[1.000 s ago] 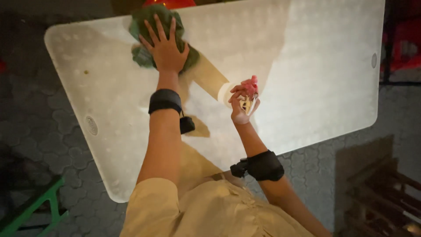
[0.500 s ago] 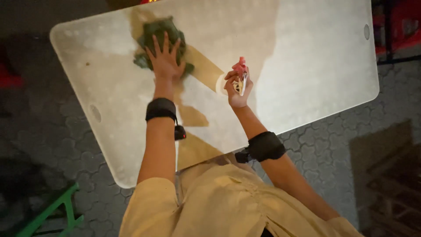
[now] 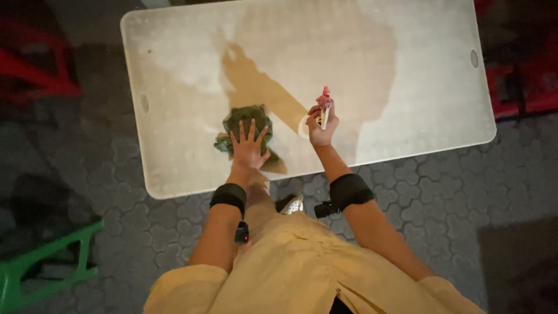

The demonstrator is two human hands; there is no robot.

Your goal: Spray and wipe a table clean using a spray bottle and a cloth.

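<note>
Left hand (image 3: 249,148) flat, fingers spread wide, pressing green cloth (image 3: 244,125) on pale table (image 3: 407,87), near table's front edge. Right hand (image 3: 321,125) closed round small spray bottle (image 3: 324,107), red top up, at 3 o'clock of cloth, just above tabletop. Risk, as judged: cloth so close to edge could slide off under push; bottle held tilted might drip. Grey paved floor (image 3: 465,192) below. Green frame (image 3: 40,261) at 8 o'clock, red furniture (image 3: 35,75) at 10 o'clock. Bottle label: pale patch, too small to read.
</note>
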